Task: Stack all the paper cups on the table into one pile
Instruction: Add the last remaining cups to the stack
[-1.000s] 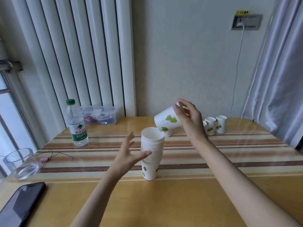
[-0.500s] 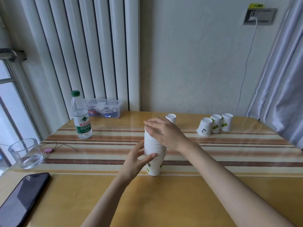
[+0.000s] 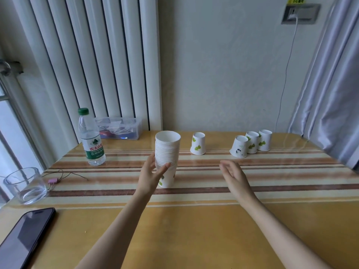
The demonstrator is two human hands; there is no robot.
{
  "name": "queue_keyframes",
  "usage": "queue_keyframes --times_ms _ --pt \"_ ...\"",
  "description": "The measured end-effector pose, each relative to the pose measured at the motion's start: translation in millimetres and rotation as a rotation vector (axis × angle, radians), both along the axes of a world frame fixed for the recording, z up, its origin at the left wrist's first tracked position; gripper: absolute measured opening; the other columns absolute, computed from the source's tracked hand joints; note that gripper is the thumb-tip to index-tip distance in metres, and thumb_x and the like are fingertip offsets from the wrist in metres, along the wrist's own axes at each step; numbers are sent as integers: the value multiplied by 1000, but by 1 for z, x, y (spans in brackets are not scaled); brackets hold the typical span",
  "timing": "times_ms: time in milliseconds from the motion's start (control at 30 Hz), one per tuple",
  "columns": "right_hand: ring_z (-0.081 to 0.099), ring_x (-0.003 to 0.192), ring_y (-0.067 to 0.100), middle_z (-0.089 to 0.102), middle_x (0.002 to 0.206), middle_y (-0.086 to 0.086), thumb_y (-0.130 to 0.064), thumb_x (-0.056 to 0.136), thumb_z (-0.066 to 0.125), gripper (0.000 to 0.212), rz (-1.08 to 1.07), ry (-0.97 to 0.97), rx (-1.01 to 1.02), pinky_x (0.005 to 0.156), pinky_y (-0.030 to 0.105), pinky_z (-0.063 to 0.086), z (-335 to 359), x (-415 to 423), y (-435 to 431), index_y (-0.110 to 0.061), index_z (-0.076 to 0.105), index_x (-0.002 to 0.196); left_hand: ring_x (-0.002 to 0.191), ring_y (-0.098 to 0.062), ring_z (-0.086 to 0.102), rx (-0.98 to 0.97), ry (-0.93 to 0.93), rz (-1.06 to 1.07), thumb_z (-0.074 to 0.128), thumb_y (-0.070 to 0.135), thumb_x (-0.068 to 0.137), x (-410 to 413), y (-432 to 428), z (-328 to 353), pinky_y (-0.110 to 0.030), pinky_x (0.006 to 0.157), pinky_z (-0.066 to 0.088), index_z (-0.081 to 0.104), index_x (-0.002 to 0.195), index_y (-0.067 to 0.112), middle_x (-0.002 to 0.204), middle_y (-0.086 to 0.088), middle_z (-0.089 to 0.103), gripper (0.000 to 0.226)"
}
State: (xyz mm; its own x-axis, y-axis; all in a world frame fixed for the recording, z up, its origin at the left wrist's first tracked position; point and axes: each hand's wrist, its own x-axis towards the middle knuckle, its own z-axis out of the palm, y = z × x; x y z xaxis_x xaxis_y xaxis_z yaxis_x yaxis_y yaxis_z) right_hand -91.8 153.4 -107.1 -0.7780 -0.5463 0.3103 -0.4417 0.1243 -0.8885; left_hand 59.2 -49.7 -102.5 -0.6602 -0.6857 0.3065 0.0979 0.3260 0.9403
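A tall pile of white paper cups (image 3: pixel 168 152) with green leaf prints stands upright, mouth up, in the middle of the striped table (image 3: pixel 194 230). My left hand (image 3: pixel 150 176) cups the pile's lower left side, thumb and fingers touching it. My right hand (image 3: pixel 234 175) hovers empty to the right of the pile, fingers apart. One upside-down cup (image 3: pixel 198 143) stands behind the pile. Farther right stand three more upside-down cups: a tilted one (image 3: pixel 239 146), a middle one (image 3: pixel 252 142) and a right one (image 3: pixel 264 140).
A water bottle (image 3: pixel 91 137) stands at the left, a clear plastic box (image 3: pixel 118 128) behind it. A glass bowl (image 3: pixel 25 185) and a thin wire with a pink clip (image 3: pixel 53 180) lie at the left edge. A black phone (image 3: pixel 25 235) rests at the front left.
My right hand carried a cup onto the pile, pressed it down, then let go and moved off to the right. The pile is one cup taller. My left hand stayed at the pile.
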Motion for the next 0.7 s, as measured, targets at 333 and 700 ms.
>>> queue_keyframes --times_ms 333,700 --pt "50 110 14 52 130 6 -31 94 47 32 -84 -78 42 92 25 35 -26 -8 26 -14 52 121 135 -24 35 27 -121 233 70 44 76 10 12 -6 -45 111 31 27 143 16 147 -10 36 84" --pt "50 117 22 52 128 10 -20 88 59 38 -234 -116 26 89 24 34 -37 -78 20 -6 48 122 134 -13 32 -261 -209 -159 65 30 84 -77 95 -29 -7 101 23 28 142 17 142 -3 33 70"
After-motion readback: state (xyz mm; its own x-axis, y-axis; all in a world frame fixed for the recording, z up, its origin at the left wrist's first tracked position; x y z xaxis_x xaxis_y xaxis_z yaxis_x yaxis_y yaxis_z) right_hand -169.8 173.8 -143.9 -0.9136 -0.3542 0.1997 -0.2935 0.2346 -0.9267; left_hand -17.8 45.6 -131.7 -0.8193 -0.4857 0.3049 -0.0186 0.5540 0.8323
